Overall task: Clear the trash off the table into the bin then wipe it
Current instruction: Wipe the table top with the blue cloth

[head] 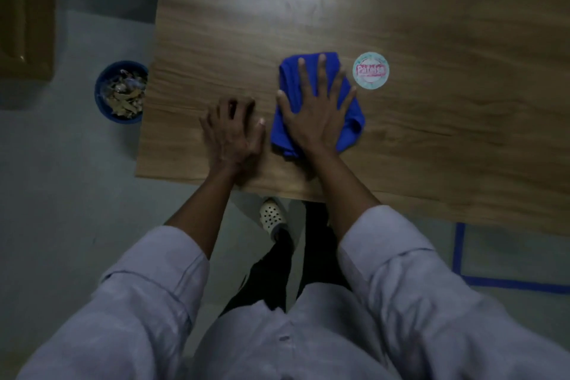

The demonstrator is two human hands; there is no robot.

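Observation:
A bunched blue cloth [351,114] lies on the wooden table [431,139] near its front edge. My right hand [314,108] presses flat on the cloth with its fingers spread. Just left of it, my left hand [234,129] rests on the bare tabletop, fingers bent and holding nothing. A round blue bin [101,102] full of crumpled brownish trash stands on the floor beside the table's left edge.
A round white and pink lid or sticker [370,70] lies on the table just right of the cloth. A cardboard box [24,18] stands at the far left on the floor. Blue tape [459,250] marks the floor at right. My foot [271,216] shows below the table edge.

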